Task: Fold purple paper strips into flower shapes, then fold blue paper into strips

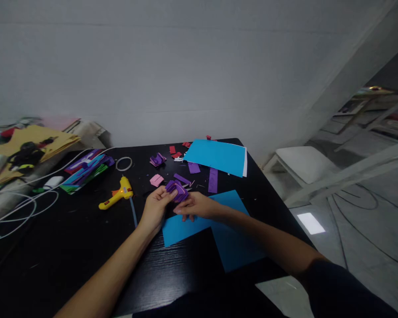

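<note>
Over the table (76,251), the left hand (156,204) pinches purple paper (179,192); the right hand (196,206) meets it, grip unclear. The glue gun (122,193) bears unreadable marking.

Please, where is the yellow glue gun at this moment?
In the head view, the yellow glue gun lies on the black table, to the left of the person's left hand and just below the thin grey ring.

Wall (152,66) behind bench (76,247). Glue gun (122,192) on bench, left of left hand (155,206); ring (124,171) behind gun, pile (86,171) left of ring. Back right: sheet (215,155), scraps (172,150) to its left. Stool (303,162) right of bench.
</note>
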A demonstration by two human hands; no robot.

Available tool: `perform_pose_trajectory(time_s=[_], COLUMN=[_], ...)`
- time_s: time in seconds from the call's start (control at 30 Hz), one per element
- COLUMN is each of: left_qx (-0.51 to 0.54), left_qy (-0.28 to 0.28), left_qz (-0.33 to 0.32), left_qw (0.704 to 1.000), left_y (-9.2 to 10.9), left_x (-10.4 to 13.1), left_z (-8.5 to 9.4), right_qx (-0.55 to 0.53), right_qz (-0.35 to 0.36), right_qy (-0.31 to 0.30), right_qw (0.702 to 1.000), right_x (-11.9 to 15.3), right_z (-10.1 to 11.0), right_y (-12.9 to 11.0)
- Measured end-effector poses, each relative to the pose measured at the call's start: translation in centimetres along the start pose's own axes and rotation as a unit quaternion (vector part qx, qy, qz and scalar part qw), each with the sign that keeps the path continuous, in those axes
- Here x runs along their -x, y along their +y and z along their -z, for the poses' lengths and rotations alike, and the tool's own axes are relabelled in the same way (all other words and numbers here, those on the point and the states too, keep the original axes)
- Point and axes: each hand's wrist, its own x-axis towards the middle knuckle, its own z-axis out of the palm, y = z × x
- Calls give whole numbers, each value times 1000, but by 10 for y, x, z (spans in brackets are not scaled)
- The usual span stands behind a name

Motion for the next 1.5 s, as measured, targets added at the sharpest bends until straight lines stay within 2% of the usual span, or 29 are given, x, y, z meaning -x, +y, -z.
perform_pose_trajectory(time_s=[0.17,0.23,0.3,0.37,0.43,0.5,0.57,0.63,0.67,0.73,0.83,0.9,0.97,1.07,1.2,1.33,1.5], left_qx=[15,32,49,63,72,74,60,28,8,-21,-26,-27,-38,-50,-44,-28,-5], left_qy=[19,37,63,85,97,100,90,64,49,27,2,-10,-27,-50,-56,-61,-56], left_qz=[5,-5,-19,-24,-20,-19,-26,-33,-33,-27,-8,6,18,25,23,19,20], left_qw=[1000,999,997,994,992,992,994,997,998,999,1000,1000,999,997,997,998,998], left_y=[3,5,7,9,9,8,6,4,3,1,-1,-2,-3,-5,-8,-7,-7], left_x=[1,0,-2,-5,-7,-9,-8,-7,-5,-2,2,3,4,5,5,4,3], left_z=[-4,-5,-5,-3,-1,2,2,2,0,-3,-9,-13,-14,-12,-9,-11,-13], right_qx=[43,55,59,44,10,8,76,216,299,451,573,600,614,624,631,644,670], right_qz=[-9,-6,12,43,86,123,133,110,94,65,47,64,64,22,-22,-51,-37], right_qy=[-93,-93,-40,49,145,213,244,231,217,205,249,266,247,243,260,280,278], right_qw=[995,994,997,997,986,969,958,942,924,866,780,752,747,742,730,710,688], right_x=[5,8,11,12,14,16,19,22,23,21,-1,-29,-63,-115,-163,-180,-178], right_z=[7,20,39,61,80,96,105,109,109,107,101,99,100,101,99,97,100], right_y=[-9,-18,-27,-37,-46,-51,-53,-51,-49,-47,-51,-61,-72,-81,-72,-56,-46])
